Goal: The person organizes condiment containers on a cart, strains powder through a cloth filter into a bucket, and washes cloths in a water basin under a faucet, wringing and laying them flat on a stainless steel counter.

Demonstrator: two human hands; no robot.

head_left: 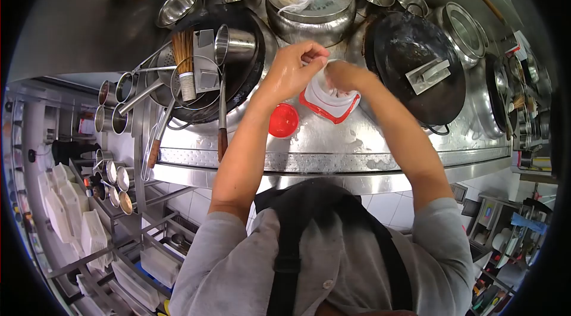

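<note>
A white, partly see-through bag or container with a red edge [331, 102] sits on the steel counter in front of me. At its upper left, my left hand [297, 66] is closed, thumb and fingers curled together beside its mouth. What those fingers hold, if anything, is hidden. My right hand [348, 77] reaches down into the opening from the right, its fingers mostly out of sight and blurred. Just left of the container, a small round red cup or lid [284, 120] lies on the counter.
A large metal pot [310, 27] with wet cloths stands under running water at the back. Two dark woks flank my arms: the left wok [247, 84] carries strainers, a bamboo brush [184, 60] and a metal pot; the right wok [416, 42] holds a metal piece [428, 76].
</note>
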